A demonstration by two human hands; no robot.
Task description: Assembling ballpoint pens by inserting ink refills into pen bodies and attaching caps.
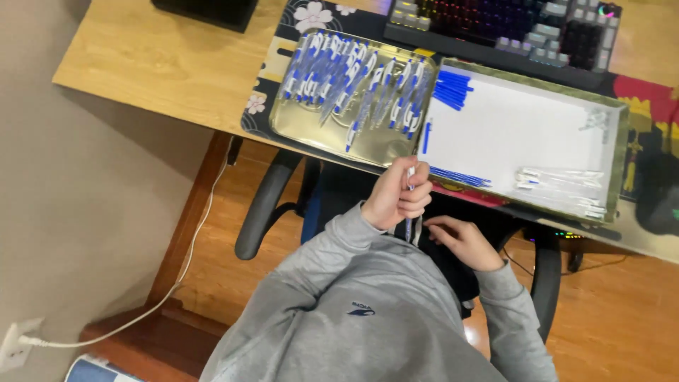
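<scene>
My left hand (396, 198) is closed around a white and blue pen (409, 225), held upright just below the desk edge. My right hand (463, 244) sits lower and to the right, its fingertips pinching at the pen's lower end. Above the hands, a metal tray (304, 124) holds several assembled blue and white pens (353, 78). Beside it on the right, a white tray (523, 127) holds blue refills (453, 88) at its left end, clear barrels (559, 185) along its near right side and small clear parts (598, 120) at its far right.
A backlit keyboard (509, 25) lies behind the trays on a patterned desk mat (265, 78). Black chair armrests (265, 205) flank my lap. A white cable (198, 233) runs down to a wall outlet (14, 343). The floor is wooden.
</scene>
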